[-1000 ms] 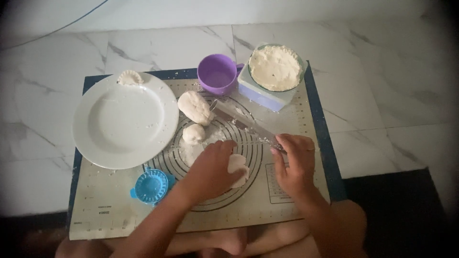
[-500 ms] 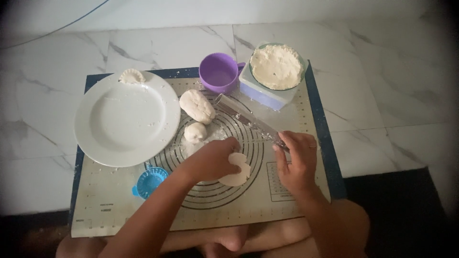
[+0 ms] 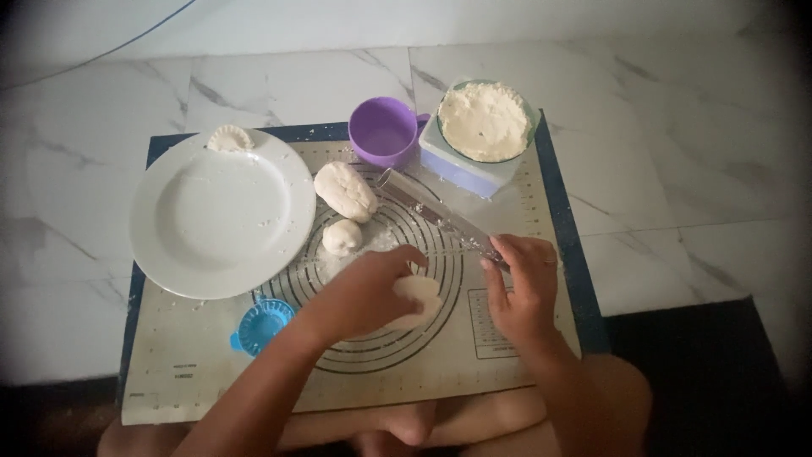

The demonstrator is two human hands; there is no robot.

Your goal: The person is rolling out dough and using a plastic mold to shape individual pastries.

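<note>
Near the mat's middle, toward its front edge, a flattened dough disc [image 3: 416, 298] lies under the left hand [image 3: 365, 292], whose grip presses it flat. Just right, the right hand [image 3: 522, 288] holds the near end of a clear rolling pin [image 3: 440, 218], its long axis slanting back-left toward the purple cup [image 3: 385, 131].

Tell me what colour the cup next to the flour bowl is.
The cup is purple, seen best in the head view.

white marble floor [image 3: 694, 211] with grey veins, dim light, a pale wall [image 3: 423, 21] along the top edge.
</note>
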